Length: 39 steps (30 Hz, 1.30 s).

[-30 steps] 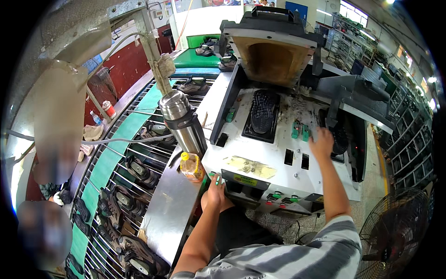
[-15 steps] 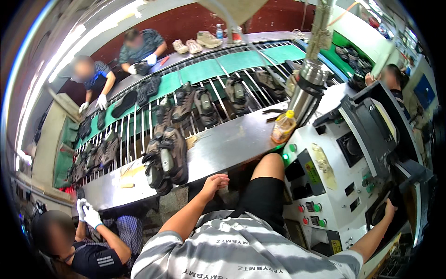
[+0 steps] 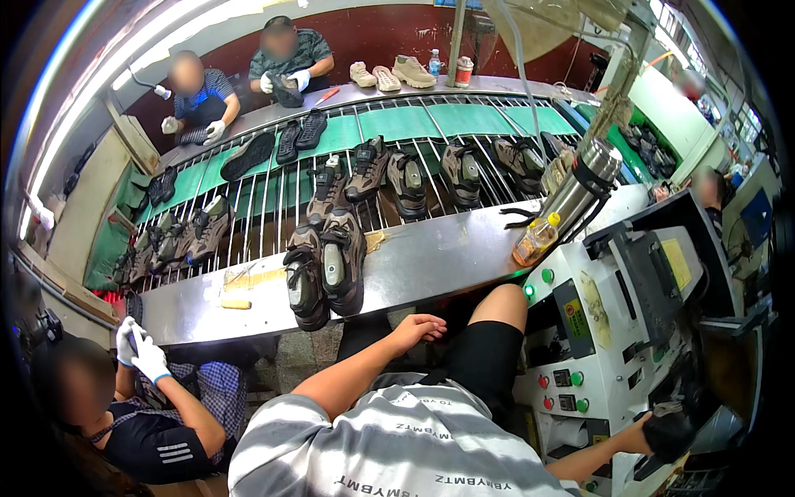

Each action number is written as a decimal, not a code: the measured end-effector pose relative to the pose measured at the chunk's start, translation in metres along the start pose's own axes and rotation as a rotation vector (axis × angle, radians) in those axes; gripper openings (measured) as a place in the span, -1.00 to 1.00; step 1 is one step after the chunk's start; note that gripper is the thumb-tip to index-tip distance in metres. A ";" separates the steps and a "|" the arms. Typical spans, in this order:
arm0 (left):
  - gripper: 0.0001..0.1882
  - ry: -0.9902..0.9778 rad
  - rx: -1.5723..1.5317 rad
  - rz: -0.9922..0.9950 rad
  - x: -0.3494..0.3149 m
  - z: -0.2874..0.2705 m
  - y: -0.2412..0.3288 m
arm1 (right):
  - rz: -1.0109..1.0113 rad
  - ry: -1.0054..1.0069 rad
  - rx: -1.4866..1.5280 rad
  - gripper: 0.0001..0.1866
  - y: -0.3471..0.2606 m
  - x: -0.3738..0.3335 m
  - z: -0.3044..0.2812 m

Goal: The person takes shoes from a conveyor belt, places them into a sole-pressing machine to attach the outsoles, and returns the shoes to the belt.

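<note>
My left hand (image 3: 418, 330) hovers over my lap beside my left thigh, fingers loosely extended and nothing in them. At the lower right, my right hand (image 3: 636, 436) grips a dark shoe (image 3: 669, 432) in front of the machine's opening. The shoe's far side blends into the dark machine parts. The white machine (image 3: 580, 364) has red and green buttons and a raised black cover (image 3: 654, 273). On the metal ledge ahead, a pair of brown and black shoes (image 3: 341, 263) stands toe to heel with the rack.
Several more shoes (image 3: 410, 186) rest on the roller conveyor (image 3: 273, 215). A steel flask (image 3: 584, 178) and a yellow-capped bottle (image 3: 537, 240) stand by the machine. A yellow-handled tool (image 3: 236, 304) lies on the ledge. Gloved co-workers sit at the left and across the conveyor.
My right hand has come back from the machine toward me, with the dark shoe in it. My view has shifted, and my left hand stays near my lap.
</note>
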<state>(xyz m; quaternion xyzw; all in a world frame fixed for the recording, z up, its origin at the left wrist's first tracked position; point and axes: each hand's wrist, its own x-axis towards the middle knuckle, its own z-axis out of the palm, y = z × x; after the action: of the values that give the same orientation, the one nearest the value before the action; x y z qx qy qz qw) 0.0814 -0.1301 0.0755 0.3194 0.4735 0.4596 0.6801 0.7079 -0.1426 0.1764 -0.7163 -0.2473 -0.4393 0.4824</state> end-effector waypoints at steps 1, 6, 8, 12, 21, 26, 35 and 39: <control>-0.67 -0.035 0.018 0.004 0.002 0.004 0.006 | -0.005 0.080 0.033 0.03 -0.003 -0.009 -0.001; -0.55 -0.320 0.065 0.013 0.007 0.029 0.045 | 0.729 -0.425 1.083 -0.18 -0.066 -0.038 -0.015; -0.49 -0.421 0.027 0.086 0.010 0.044 0.056 | 1.081 -0.649 1.352 -0.24 -0.103 -0.047 -0.019; -0.33 -0.565 -0.145 0.197 0.014 0.087 0.094 | 1.372 -1.129 1.489 -0.18 -0.243 -0.087 -0.056; -0.30 0.391 -0.219 0.284 0.003 -0.023 0.134 | 0.352 -2.566 0.959 -0.49 -0.443 -0.288 -0.021; -0.06 0.979 0.631 0.215 0.034 -0.083 0.103 | -0.359 -2.429 1.120 -0.42 -0.483 -0.396 -0.065; -0.08 0.946 0.646 0.365 0.020 -0.085 0.098 | -0.366 -2.431 1.000 -0.52 -0.439 -0.403 -0.064; -0.19 0.911 0.753 0.542 0.016 -0.094 0.124 | -0.326 -2.362 0.908 -0.60 -0.405 -0.395 -0.026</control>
<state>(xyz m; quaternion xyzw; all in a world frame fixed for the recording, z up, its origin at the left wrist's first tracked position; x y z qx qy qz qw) -0.0451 -0.0688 0.1451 0.4172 0.7458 0.5070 0.1126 0.1885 0.0283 0.0288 -0.4029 -0.7365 0.5319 0.1114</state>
